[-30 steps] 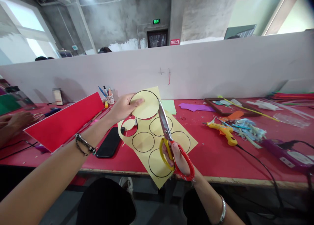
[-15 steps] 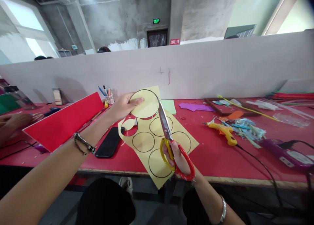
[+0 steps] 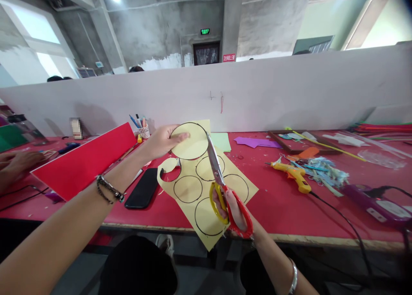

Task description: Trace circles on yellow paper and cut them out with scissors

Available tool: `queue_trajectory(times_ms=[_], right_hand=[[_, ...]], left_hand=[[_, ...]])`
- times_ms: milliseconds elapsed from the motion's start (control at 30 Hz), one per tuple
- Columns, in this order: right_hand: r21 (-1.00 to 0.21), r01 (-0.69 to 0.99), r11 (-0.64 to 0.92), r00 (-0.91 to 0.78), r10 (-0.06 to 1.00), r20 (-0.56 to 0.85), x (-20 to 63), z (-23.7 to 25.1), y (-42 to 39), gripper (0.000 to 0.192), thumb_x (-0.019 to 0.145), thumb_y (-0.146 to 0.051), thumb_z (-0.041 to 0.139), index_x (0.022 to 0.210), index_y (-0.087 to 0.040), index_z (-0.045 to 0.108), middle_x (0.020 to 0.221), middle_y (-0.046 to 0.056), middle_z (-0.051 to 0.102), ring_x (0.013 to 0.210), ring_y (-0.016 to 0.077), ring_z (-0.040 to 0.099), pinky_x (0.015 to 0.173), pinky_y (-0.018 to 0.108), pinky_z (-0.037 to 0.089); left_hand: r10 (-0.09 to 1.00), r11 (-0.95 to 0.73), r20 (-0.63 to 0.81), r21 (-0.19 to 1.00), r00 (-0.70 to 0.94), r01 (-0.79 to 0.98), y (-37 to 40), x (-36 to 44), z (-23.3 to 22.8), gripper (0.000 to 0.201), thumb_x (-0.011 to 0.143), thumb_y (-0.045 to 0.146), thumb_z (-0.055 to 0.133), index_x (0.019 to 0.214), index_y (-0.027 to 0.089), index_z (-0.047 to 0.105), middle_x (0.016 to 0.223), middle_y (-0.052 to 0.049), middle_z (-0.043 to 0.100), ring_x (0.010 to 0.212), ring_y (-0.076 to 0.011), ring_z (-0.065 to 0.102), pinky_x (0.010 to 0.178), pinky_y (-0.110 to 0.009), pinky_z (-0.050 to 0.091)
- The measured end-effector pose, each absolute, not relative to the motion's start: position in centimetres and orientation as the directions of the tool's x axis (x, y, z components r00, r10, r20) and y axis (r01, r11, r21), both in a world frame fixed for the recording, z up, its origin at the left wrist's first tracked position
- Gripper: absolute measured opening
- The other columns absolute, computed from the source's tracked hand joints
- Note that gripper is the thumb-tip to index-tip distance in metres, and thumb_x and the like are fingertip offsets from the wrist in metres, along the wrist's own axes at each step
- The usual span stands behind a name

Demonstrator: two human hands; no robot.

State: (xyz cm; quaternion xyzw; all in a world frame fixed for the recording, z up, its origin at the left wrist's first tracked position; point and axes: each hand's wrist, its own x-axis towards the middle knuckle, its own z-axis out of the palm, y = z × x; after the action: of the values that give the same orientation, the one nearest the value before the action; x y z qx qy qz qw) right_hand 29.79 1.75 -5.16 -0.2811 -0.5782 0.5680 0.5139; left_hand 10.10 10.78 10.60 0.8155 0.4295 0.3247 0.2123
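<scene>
A pale yellow paper sheet (image 3: 186, 211) with several black-outlined circles is held up over the table, its lower corner reaching past the front edge. My left hand (image 3: 162, 141) grips it by an upper circle (image 3: 190, 147), thumb on top and fingers hidden behind. My right hand (image 3: 233, 205) has its fingers through the yellow and red handles of the scissors (image 3: 215, 160). The blades point up and away, with their tips at the right edge of that upper circle. A round hole shows at the sheet's left, where a small pale piece (image 3: 169, 164) is visible.
A black phone (image 3: 142, 188) and a red board (image 3: 86, 162) lie on the left. A yellow glue gun (image 3: 292, 175), tangled blue-white strands (image 3: 325, 168) and a purple power strip (image 3: 376, 203) are on the right. A co-worker's hand (image 3: 24, 162) rests at far left.
The sheet's upper part has dropped slightly in view and its right corner has shifted a little left. The scissors' handles have moved slightly left. Both holds are the same.
</scene>
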Motion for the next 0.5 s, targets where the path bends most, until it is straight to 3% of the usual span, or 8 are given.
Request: queue_trajectory(times_ms=[133, 500], right_hand=[[-0.954, -0.23, 0.193, -0.316, 0.912, 0.261, 29.86, -5.16, 1.77, 0.047, 0.084, -0.065, 0.031, 0.071, -0.021, 0.041, 0.044, -0.007, 0.033, 0.037, 0.0088, 0.027, 0.038, 0.024, 0.024], [-0.969, -0.209, 0.134, -0.296, 0.936, 0.193, 29.63, -5.26, 1.86, 0.051, 0.082, -0.068, 0.031, 0.067, -0.02, 0.039, 0.045, -0.009, 0.031, 0.033, 0.0055, 0.026, 0.035, 0.02, 0.022]], left_hand=[[0.848, -0.513, 0.309, 0.68, 0.431, 0.523, 10.58, 10.27, 10.69, 0.027, 0.077, 0.036, 0.055, 0.092, 0.014, 0.062, 0.071, -0.002, 0.061, 0.062, -0.0102, 0.055, 0.05, -0.016, 0.041], [0.84, -0.541, 0.342, 0.601, 0.422, 0.588, 11.07, 10.16, 10.46, 0.031, 0.078, 0.042, 0.052, 0.088, 0.015, 0.063, 0.07, -0.003, 0.065, 0.062, -0.0116, 0.058, 0.05, -0.018, 0.043]])
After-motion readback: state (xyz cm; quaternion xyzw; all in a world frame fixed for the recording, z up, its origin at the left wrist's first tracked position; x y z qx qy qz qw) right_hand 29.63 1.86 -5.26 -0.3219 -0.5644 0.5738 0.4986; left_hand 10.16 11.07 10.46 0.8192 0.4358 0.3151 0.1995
